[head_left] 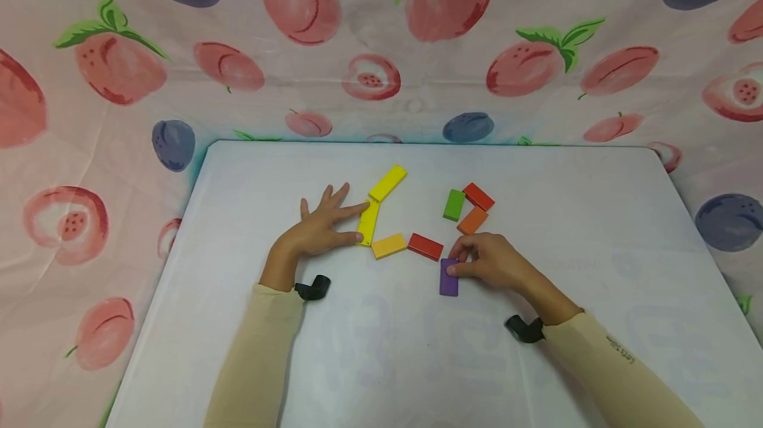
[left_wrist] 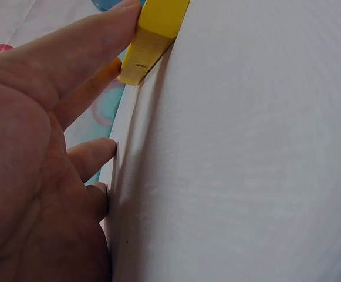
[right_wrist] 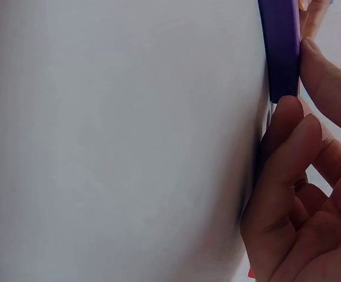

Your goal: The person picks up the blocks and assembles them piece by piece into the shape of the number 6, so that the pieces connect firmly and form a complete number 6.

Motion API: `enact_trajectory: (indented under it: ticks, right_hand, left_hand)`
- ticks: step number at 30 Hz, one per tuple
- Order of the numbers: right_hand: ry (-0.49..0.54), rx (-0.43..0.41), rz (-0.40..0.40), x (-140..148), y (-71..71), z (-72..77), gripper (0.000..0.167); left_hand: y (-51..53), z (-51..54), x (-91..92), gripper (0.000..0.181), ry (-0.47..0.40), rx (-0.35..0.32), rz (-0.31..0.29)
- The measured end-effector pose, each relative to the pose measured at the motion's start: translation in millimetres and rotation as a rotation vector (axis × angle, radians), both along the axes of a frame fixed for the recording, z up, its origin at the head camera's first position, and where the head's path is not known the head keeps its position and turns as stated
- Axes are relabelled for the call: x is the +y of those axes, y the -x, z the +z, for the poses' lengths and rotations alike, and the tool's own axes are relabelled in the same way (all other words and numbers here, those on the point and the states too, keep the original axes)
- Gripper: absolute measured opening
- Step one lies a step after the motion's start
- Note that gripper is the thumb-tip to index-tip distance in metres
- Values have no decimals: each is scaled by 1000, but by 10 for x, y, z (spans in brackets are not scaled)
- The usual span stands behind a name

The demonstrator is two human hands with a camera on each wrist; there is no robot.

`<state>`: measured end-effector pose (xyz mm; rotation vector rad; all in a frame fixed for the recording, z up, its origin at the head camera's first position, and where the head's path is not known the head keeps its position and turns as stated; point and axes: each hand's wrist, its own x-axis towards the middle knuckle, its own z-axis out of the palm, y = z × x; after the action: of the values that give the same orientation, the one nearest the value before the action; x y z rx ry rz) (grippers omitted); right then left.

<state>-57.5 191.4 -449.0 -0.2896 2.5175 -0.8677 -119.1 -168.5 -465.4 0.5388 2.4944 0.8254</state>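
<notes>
My left hand [head_left: 316,229] touches a yellow domino block [head_left: 368,224] with straight, spread fingers. Its index fingertip is at the block's upper end and its thumb at the lower end. That block's wooden end [left_wrist: 149,50] shows in the left wrist view. At the middle of the table, my right hand [head_left: 491,261] holds a flat purple block [head_left: 449,282] by its right side, thumb on it and other fingers curled. The purple block [right_wrist: 282,53] lies flat against the table in the right wrist view.
Another yellow block [head_left: 388,183] slants off the first one's top. A light orange block [head_left: 389,246] and a red block [head_left: 425,246] run toward the purple one. Further right lie a green block [head_left: 454,205], a second red block [head_left: 479,197] and an orange block [head_left: 473,220]. White table [head_left: 381,362]; fruit-print cloth behind.
</notes>
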Motion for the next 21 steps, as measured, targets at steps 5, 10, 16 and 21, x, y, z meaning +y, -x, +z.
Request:
enact_trajectory:
  ticks: [5, 10, 16, 21]
  right_hand:
    - [0, -1, 1, -5, 13, 8, 23]
    - [0, 14, 14, -3, 19, 9, 24]
    - [-7, 30, 23, -8, 15, 7, 24]
    - [-9, 37, 29, -14, 14, 15, 25]
  left_hand:
    - [2, 5, 3, 66, -7, 0, 3]
    - [6, -13, 4, 65, -8, -1, 6]
    - [9, -23, 1, 65, -11, 2, 7]
    - [13, -23, -3, 65, -13, 3, 4]
